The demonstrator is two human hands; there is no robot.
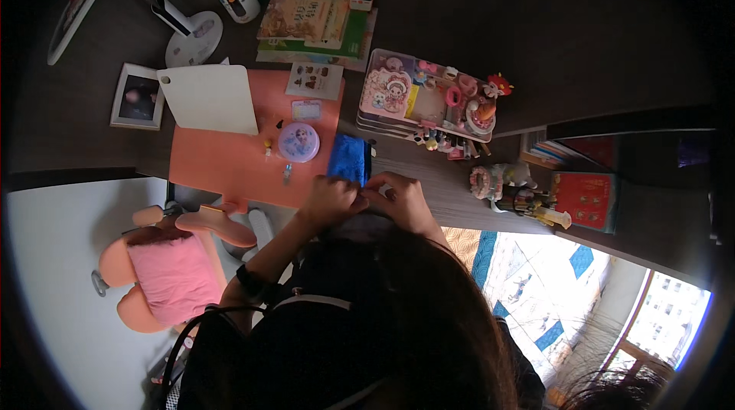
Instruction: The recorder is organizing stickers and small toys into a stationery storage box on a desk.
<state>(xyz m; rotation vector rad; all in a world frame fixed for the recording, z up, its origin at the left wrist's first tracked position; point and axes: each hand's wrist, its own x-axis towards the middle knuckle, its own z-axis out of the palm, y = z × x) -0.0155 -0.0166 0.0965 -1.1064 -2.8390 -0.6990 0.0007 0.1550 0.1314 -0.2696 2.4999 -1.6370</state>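
My left hand (333,200) and my right hand (399,197) meet over the desk's front edge, fingertips almost touching. Their fingers are bent, and whether a small thing lies between them cannot be made out. Just beyond them a blue cloth or pouch (348,158) lies at the edge of a salmon-coloured desk mat (229,163). On the mat rest a round lilac tin (298,142) with a cartoon figure on its lid, a tiny yellow figurine (268,147), a small light-blue figurine (287,173) and a printed card (306,109). A sticker sheet (314,80) overlaps the mat's far edge.
A white board (209,99) and a framed photo (138,96) stand left. Books (310,25) lie at the back. A pink organizer box (428,97) with trinkets is right, beyond it a pen holder (517,200). A salmon chair with a pink cushion (175,272) stands lower left.
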